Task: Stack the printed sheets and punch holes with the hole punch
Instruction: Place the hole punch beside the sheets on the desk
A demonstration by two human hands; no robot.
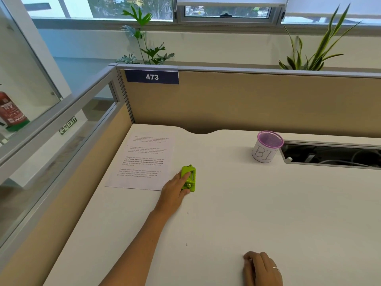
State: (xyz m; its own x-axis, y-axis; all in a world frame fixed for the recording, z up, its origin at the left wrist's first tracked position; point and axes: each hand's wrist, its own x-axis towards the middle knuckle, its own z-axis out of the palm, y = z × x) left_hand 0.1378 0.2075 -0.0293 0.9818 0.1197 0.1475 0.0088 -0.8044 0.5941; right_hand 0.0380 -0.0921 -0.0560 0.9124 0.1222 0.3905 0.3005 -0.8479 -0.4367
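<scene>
A sheet of printed paper (142,162) lies flat on the white desk (268,203) near its left edge; whether more sheets lie under it I cannot tell. A bright green hole punch (190,179) sits at the paper's right lower corner. My left hand (175,189) reaches across the desk and its fingers wrap over the punch's left side. My right hand (261,269) rests near the front edge with fingers curled under, a ring on one finger, holding nothing.
A purple mesh cup (268,146) wrapped in a hand-lettered paper label stands at the back right. Beside it is an open cable slot (332,154) in the desk. Tan partition panels (247,102) wall the back and left sides.
</scene>
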